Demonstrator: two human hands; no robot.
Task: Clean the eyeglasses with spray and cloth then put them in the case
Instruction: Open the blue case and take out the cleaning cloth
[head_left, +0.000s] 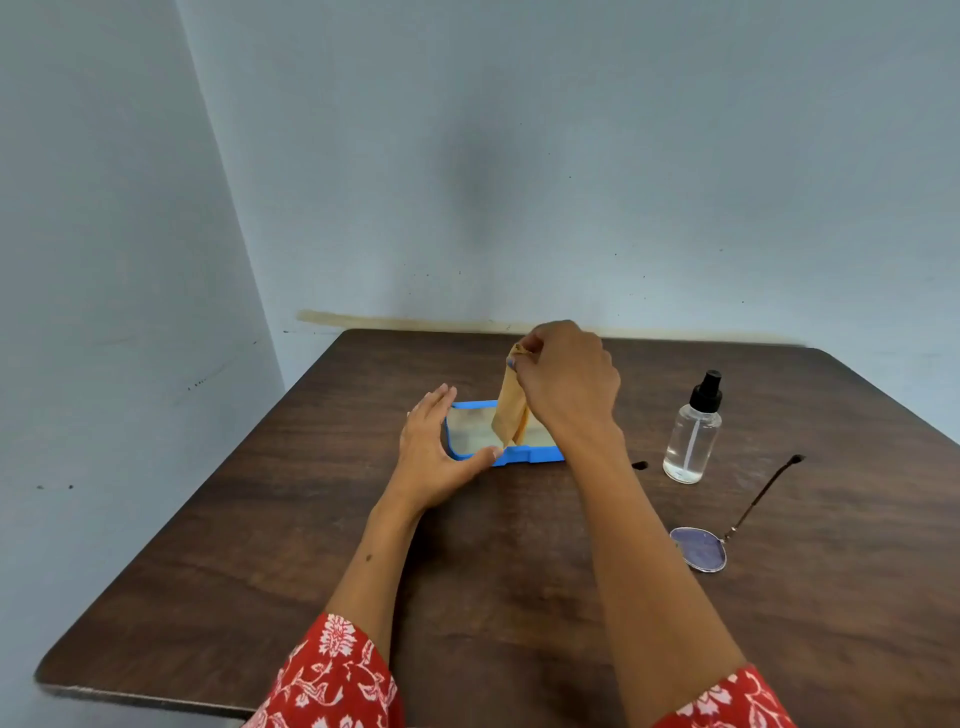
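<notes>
A blue eyeglass case (524, 456) lies open in the middle of the brown table (260, 545), its inside pale. My left hand (431, 447) steadies the case's left end, fingers straight along its side and thumb on the front edge. My right hand (566, 384) pinches the top of a tan cloth (509, 410), which hangs down into the case. To the right stands a clear spray bottle (693, 434) with a black nozzle. The eyeglasses (698, 548) lie on the table further right and nearer me, temples unfolded, partly hidden behind my right forearm.
The table sits in a corner, with pale blue walls behind and to the left. Its left and front edges are close to my forearms. Red patterned sleeves cover my upper arms at the bottom of the view.
</notes>
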